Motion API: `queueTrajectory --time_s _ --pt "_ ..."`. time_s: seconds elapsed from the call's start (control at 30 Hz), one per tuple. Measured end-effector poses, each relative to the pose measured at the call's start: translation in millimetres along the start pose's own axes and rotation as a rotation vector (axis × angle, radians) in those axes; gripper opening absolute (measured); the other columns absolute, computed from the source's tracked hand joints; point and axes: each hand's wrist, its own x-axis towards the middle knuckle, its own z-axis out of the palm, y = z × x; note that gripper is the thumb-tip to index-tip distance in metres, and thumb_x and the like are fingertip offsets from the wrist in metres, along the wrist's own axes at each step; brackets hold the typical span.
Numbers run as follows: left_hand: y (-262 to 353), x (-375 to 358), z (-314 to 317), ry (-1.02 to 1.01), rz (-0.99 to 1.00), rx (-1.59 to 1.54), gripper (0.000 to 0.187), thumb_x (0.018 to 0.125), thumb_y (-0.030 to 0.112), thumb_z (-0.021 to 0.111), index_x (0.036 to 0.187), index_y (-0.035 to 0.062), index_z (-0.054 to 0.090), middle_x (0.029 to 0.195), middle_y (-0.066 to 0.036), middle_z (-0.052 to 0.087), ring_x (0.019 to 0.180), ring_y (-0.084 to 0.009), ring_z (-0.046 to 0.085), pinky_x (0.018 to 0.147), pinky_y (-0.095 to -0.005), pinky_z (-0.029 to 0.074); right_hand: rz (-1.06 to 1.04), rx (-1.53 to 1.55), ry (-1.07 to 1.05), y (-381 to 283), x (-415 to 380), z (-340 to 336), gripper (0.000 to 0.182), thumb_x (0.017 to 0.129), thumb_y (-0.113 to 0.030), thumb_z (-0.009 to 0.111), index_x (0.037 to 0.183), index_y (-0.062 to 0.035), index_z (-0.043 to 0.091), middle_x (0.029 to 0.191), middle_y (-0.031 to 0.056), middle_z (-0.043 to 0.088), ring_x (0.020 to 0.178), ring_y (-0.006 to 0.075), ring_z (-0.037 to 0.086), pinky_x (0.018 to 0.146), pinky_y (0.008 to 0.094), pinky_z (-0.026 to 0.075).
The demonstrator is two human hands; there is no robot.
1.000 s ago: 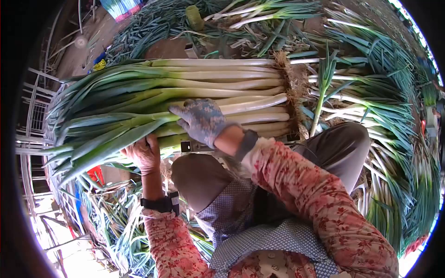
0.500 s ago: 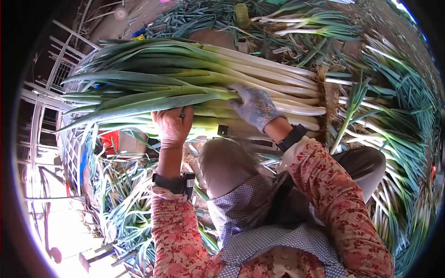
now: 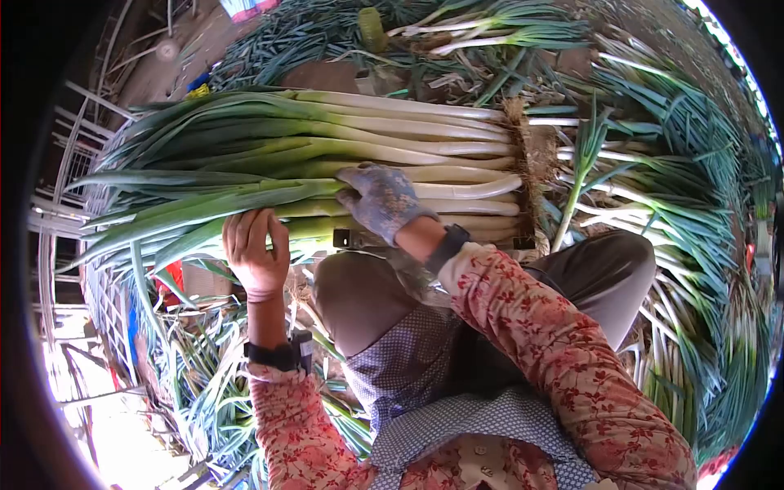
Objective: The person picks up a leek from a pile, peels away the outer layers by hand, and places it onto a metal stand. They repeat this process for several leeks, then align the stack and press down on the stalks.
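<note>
A broad row of leeks (image 3: 425,149) lies sideways in front of me, green leaves to the left, white stalks and roots to the right. My right hand (image 3: 382,200), in a patterned glove, rests on the nearer part of the row, fingers closed around one leek (image 3: 306,189) where green turns to white. My bare left hand (image 3: 257,251) is at the near edge of the leaves, its fingers curled over them. The leaves partly cover what its fingertips grip. A small black bracket (image 3: 342,238) shows below the row, near my knee.
More leeks (image 3: 670,220) are heaped along the right side, and others (image 3: 523,31) lie at the back. Loose leaves (image 3: 220,384) cover the ground at lower left. A metal rack (image 3: 69,163) stands at the far left. A yellow-green container (image 3: 372,30) is behind the row.
The whole view has shifted, so the row appears further left. My right hand has slid a little leftward and nearer along the leek. My left hand has come slightly towards me.
</note>
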Motion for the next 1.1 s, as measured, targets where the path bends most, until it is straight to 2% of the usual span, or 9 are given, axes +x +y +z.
queueTrajectory --time_s 0.1,0.2,0.3,0.5,0.7,0.9,0.93,1.03,1.1 --pt "16 3 -8 0.008 -0.03 0.134 0.021 0.08 0.017 0.063 0.101 0.0132 0.067 0.115 -0.004 0.059 0.111 -0.023 0.052 0.1 -0.0442 0.034 0.016 -0.015 -0.002 -1 2 0 0.028 0.08 -0.023 0.063 0.104 -0.0088 0.064 0.098 0.0186 0.063 0.092 0.0376 0.059 0.081 0.0445 0.047" --pt "16 18 11 -0.337 -0.072 0.274 0.031 0.086 0.033 0.059 0.115 0.0228 0.063 0.118 0.002 0.059 0.116 -0.0192 0.049 0.107 -0.0514 0.018 -0.037 0.047 0.002 0 -4 -6 0.027 0.082 -0.022 0.062 0.105 -0.008 0.064 0.1 0.0192 0.063 0.096 0.0364 0.06 0.084 0.0425 0.047" --pt "13 21 12 -0.417 -0.107 0.213 0.035 0.085 0.038 0.06 0.116 0.0234 0.062 0.117 0.001 0.059 0.117 -0.0199 0.048 0.106 -0.0521 0.02 -0.192 0.246 0.035 25 -4 -20 0.026 0.084 -0.021 0.06 0.105 -0.0074 0.063 0.1 0.0187 0.064 0.097 0.0341 0.061 0.087 0.0399 0.047" --pt "11 26 7 -0.462 -0.121 0.141 0.038 0.079 0.039 0.067 0.113 0.0212 0.063 0.115 0.0 0.059 0.115 -0.02 0.049 0.106 -0.0497 0.022 0.138 -0.495 -0.443 64 -40 -135 0.029 0.08 -0.018 0.064 0.107 -0.0082 0.063 0.094 0.0189 0.064 0.091 0.036 0.062 0.082 0.0441 0.049" --pt "-3 43 11 -0.484 0.001 0.103 0.035 0.079 0.04 0.066 0.105 0.0163 0.064 0.102 0.001 0.063 0.103 -0.0183 0.055 0.107 -0.0499 0.021 -0.028 -0.382 -0.274 113 -72 -158 0.038 0.075 -0.017 0.069 0.111 -0.0087 0.06 0.112 0.0185 0.057 0.106 0.037 0.055 0.092 0.0437 0.043" --pt "-17 107 -1 -0.676 0.164 0.098 0.038 0.079 0.046 0.064 0.088 0.009 0.067 0.078 -0.007 0.066 0.078 -0.0254 0.061 0.099 -0.0457 0.034 0.124 -0.368 -0.349 104 -55 -169 0.041 0.074 -0.014 0.07 0.113 -0.007 0.059 0.106 0.0184 0.062 0.095 0.0348 0.062 0.081 0.0385 0.05" --pt "-22 118 -3 -0.77 0.125 0.066 0.039 0.079 0.046 0.064 0.086 0.0081 0.067 0.076 -0.009 0.066 0.076 -0.0271 0.061 0.096 -0.0449 0.036 0.043 -0.247 -0.253 111 -57 -170 0.039 0.077 -0.022 0.069 0.113 -0.0101 0.06 0.093 0.017 0.066 0.087 0.0351 0.063 0.079 0.0426 0.05" --pt "-32 114 9 -0.855 0.052 -0.075 0.041 0.078 0.047 0.064 0.081 0.0067 0.066 0.071 -0.013 0.065 0.074 -0.0327 0.061 0.084 -0.0443 0.042 0.044 0.196 -0.187 135 -67 -146 0.037 0.081 -0.021 0.066 0.116 -0.0127 0.061 0.092 0.0158 0.066 0.088 0.0343 0.063 0.078 0.0413 0.05" --pt "-35 97 30 -0.806 0.103 -0.054 0.04 0.077 0.047 0.064 0.082 0.0072 0.066 0.072 -0.012 0.065 0.077 -0.0326 0.062 0.083 -0.0443 0.042 0.089 -0.106 -0.306 113 -63 -152 0.035 0.085 -0.025 0.062 0.119 -0.0161 0.06 0.098 0.0168 0.065 0.091 0.0337 0.063 0.081 0.0393 0.049"
